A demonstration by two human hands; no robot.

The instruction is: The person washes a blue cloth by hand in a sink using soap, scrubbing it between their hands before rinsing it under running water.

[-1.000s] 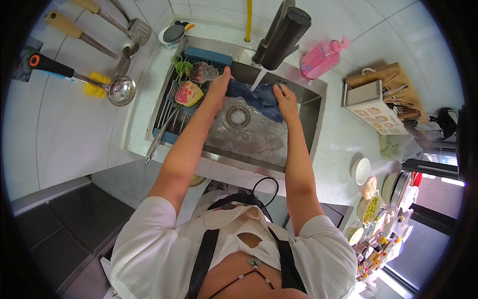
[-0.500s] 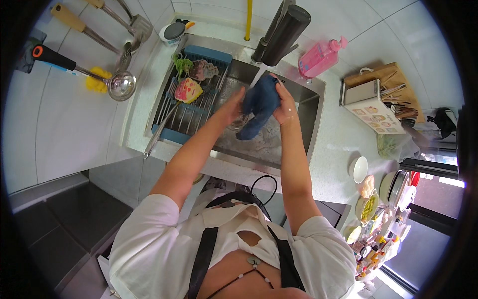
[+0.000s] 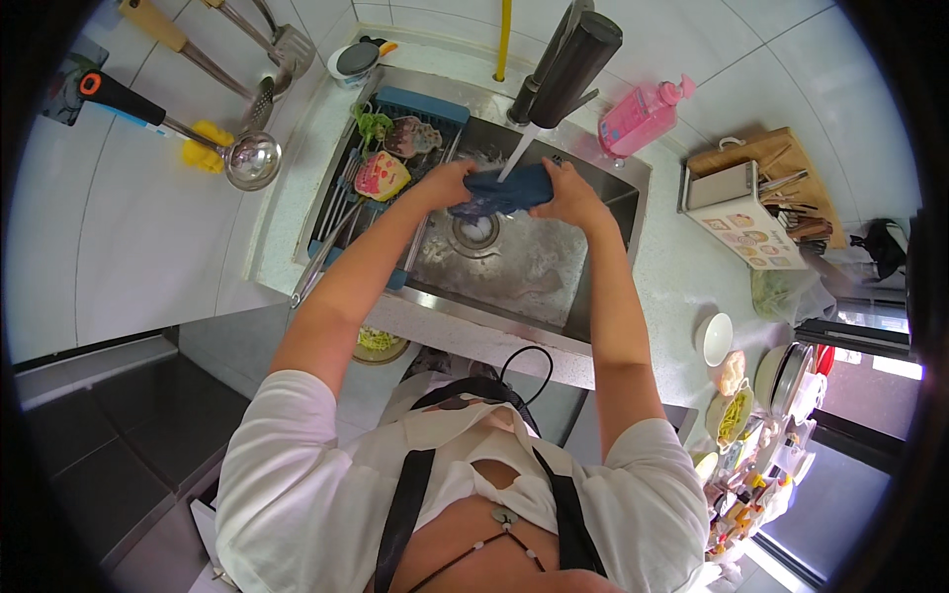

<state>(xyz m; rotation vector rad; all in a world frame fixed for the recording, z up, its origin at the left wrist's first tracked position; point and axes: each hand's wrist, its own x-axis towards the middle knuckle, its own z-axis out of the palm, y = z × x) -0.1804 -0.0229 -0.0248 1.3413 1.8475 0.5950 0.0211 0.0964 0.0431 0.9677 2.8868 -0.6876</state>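
A wet blue cloth [image 3: 502, 191] is stretched sideways between my hands over the steel sink [image 3: 534, 259]. My left hand [image 3: 447, 185] is closed on its left end, my right hand [image 3: 573, 195] on its right end. From the black faucet [image 3: 576, 69] a stream of water falls onto the middle of the cloth. Below it, foamy water lies around the drain [image 3: 476, 234]. Some fingertips are hidden behind the fabric.
A blue-rimmed drying rack [image 3: 420, 102] at the sink's left holds leafy greens [image 3: 373, 125] and two decorated sponges. A pink soap bottle [image 3: 641, 119] stands behind the sink on the right. A utensil holder [image 3: 741, 212] and a white bowl [image 3: 713, 339] are farther right.
The cloth was hanging bunched and lower; now it is pulled out wide and level under the stream. My hands have moved apart, the left one leftward. The drain has come into sight.
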